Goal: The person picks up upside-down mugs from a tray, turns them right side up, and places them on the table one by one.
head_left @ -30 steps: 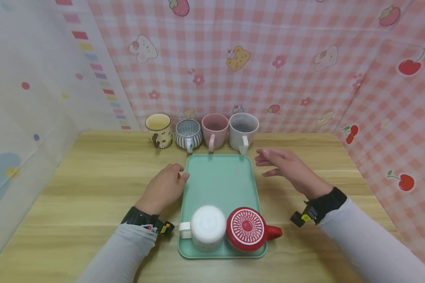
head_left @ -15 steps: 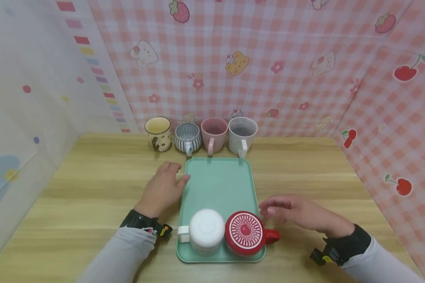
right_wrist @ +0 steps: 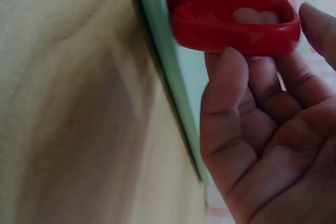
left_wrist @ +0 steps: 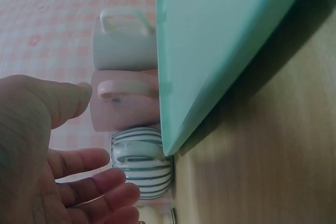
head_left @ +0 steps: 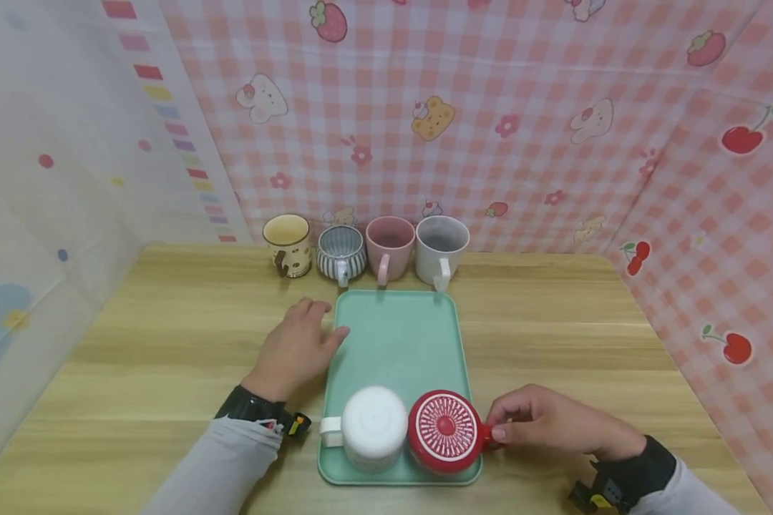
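My right hand (head_left: 550,422) has its fingers curled round the handle (right_wrist: 231,34) of the red mug (head_left: 446,425). That mug is upside down at the near right corner of the green tray (head_left: 396,336), beside the upside-down white mug (head_left: 373,423). My left hand (head_left: 293,350) is loosely spread by the left edge.
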`<act>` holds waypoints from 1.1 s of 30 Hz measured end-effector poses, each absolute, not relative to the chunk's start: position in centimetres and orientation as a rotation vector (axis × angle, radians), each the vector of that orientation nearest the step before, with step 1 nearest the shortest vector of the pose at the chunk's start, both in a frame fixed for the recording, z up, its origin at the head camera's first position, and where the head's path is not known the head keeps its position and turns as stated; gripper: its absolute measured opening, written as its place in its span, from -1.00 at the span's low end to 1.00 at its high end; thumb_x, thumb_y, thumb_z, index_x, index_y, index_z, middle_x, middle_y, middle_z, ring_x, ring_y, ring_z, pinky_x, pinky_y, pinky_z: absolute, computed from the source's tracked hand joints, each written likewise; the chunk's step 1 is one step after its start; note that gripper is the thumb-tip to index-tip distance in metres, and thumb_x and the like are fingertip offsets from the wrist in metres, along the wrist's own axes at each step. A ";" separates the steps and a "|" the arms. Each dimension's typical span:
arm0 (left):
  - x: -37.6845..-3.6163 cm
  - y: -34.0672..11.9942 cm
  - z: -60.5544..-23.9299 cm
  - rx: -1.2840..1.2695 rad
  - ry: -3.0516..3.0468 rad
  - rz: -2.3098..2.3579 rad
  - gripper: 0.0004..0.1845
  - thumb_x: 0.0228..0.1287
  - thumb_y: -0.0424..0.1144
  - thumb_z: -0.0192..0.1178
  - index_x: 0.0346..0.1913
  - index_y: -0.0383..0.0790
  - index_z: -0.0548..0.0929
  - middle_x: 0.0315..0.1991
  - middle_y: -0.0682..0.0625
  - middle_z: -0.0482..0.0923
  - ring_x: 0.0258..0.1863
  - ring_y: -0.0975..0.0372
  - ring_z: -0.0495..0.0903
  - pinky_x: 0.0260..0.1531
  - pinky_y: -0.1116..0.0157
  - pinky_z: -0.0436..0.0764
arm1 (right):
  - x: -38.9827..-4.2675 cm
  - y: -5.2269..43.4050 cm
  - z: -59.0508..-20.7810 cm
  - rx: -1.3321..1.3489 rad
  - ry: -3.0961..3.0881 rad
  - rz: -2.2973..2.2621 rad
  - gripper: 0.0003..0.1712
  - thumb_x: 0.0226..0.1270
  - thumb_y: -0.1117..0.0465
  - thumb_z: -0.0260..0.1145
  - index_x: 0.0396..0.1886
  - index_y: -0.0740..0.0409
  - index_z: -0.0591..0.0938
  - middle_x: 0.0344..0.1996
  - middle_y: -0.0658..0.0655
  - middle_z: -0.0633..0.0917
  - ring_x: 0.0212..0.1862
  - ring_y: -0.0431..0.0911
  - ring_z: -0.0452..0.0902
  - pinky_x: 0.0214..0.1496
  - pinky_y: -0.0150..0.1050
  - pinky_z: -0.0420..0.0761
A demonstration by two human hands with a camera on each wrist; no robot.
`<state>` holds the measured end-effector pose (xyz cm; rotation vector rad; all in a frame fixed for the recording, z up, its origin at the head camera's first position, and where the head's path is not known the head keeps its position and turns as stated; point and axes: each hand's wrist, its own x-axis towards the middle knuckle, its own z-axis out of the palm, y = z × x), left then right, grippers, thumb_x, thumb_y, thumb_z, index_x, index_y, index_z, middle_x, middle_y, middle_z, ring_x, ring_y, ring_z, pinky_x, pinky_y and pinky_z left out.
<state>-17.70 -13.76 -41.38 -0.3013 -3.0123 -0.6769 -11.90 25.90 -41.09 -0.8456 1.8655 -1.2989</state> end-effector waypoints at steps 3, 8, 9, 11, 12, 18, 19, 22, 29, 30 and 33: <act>-17.6 -13.8 -41.6 -0.340 -2.993 -0.652 -0.33 0.49 0.14 0.19 0.37 -0.35 0.48 0.32 -0.30 0.49 0.30 -0.12 0.53 0.25 -0.12 0.59 | -11.8 25.7 -41.8 -0.850 1.817 -1.328 -0.78 0.61 0.32 0.15 -0.09 0.25 0.72 -0.28 0.42 0.68 -0.27 -0.15 0.59 -0.13 -0.36 0.65; -17.6 -13.8 -41.7 -0.366 -2.969 -0.621 -0.32 0.47 0.14 0.21 0.36 -0.35 0.49 0.31 -0.29 0.49 0.28 -0.12 0.55 0.25 -0.11 0.60 | -11.7 25.4 -42.6 -0.899 1.682 -1.375 -0.72 0.66 0.36 0.03 -0.16 0.38 0.65 -0.41 0.40 0.60 -0.34 0.08 0.56 -0.20 -0.31 0.65; -17.6 -13.8 -41.7 -0.370 -2.964 -0.617 -0.33 0.47 0.14 0.22 0.36 -0.35 0.49 0.31 -0.30 0.50 0.28 -0.12 0.55 0.24 -0.11 0.60 | -11.6 25.3 -42.7 -0.905 1.664 -1.380 -0.71 0.66 0.36 0.01 -0.17 0.38 0.64 -0.43 0.37 0.58 -0.36 0.08 0.54 -0.22 -0.32 0.63; -17.7 -13.7 -41.8 -0.375 -2.958 -0.613 -0.33 0.47 0.14 0.21 0.36 -0.35 0.49 0.30 -0.30 0.50 0.27 -0.12 0.55 0.24 -0.10 0.60 | -11.6 25.1 -42.7 -0.920 1.643 -1.387 -0.71 0.67 0.37 -0.02 -0.19 0.38 0.62 -0.45 0.35 0.54 -0.38 0.09 0.49 -0.24 -0.34 0.61; -17.7 -13.7 -41.8 -0.376 -2.958 -0.611 -0.33 0.48 0.14 0.21 0.36 -0.35 0.49 0.30 -0.30 0.50 0.27 -0.12 0.55 0.23 -0.11 0.61 | -11.5 25.1 -42.7 -0.923 1.637 -1.389 -0.70 0.67 0.38 -0.03 -0.19 0.38 0.61 -0.45 0.35 0.53 -0.37 0.07 0.49 -0.23 -0.34 0.61; -17.9 -13.7 -41.5 -0.366 -2.963 -0.619 -0.34 0.49 0.13 0.20 0.36 -0.35 0.49 0.30 -0.31 0.49 0.26 -0.13 0.55 0.22 -0.12 0.61 | -11.3 25.0 -42.2 -0.912 1.752 -1.332 -0.71 0.68 0.34 -0.02 -0.24 0.28 0.60 -0.47 0.30 0.51 -0.41 -0.06 0.47 -0.30 -0.39 0.55; -18.0 -13.7 -41.4 -0.367 -2.963 -0.622 -0.34 0.49 0.13 0.19 0.36 -0.35 0.49 0.31 -0.31 0.49 0.27 -0.13 0.55 0.22 -0.12 0.61 | -11.3 25.0 -42.0 -0.906 1.779 -1.321 -0.71 0.68 0.33 -0.01 -0.26 0.26 0.60 -0.48 0.29 0.51 -0.42 -0.08 0.47 -0.33 -0.40 0.54; -18.1 -13.6 -41.3 -0.369 -2.961 -0.628 -0.34 0.50 0.13 0.19 0.36 -0.35 0.48 0.30 -0.31 0.48 0.27 -0.12 0.54 0.23 -0.11 0.61 | -11.3 25.0 -41.7 -0.883 1.826 -1.306 -0.70 0.68 0.31 0.00 -0.27 0.26 0.60 -0.48 0.30 0.50 -0.44 -0.09 0.44 -0.37 -0.40 0.52; -18.1 -13.8 -41.3 -0.341 -2.989 -0.630 -0.35 0.51 0.13 0.17 0.36 -0.34 0.49 0.31 -0.30 0.49 0.29 -0.13 0.53 0.25 -0.12 0.59 | -11.2 24.8 -41.7 -0.867 1.823 -1.326 -0.70 0.69 0.32 -0.01 -0.26 0.32 0.59 -0.46 0.32 0.47 -0.42 -0.04 0.42 -0.37 -0.33 0.50; -18.1 -13.9 -41.3 -0.340 -2.990 -0.630 -0.35 0.51 0.13 0.17 0.36 -0.35 0.49 0.30 -0.30 0.49 0.29 -0.13 0.53 0.25 -0.11 0.59 | -11.2 24.8 -41.7 -0.864 1.823 -1.325 -0.70 0.69 0.32 -0.01 -0.26 0.32 0.59 -0.47 0.31 0.47 -0.42 -0.04 0.41 -0.39 -0.32 0.48; -17.9 -14.0 -41.4 -0.341 -2.987 -0.632 -0.35 0.51 0.13 0.17 0.35 -0.36 0.49 0.30 -0.30 0.50 0.29 -0.13 0.53 0.24 -0.11 0.60 | -11.2 24.7 -41.7 -0.847 1.830 -1.310 -0.70 0.69 0.30 0.01 -0.24 0.34 0.59 -0.47 0.29 0.46 -0.43 -0.05 0.40 -0.39 -0.33 0.46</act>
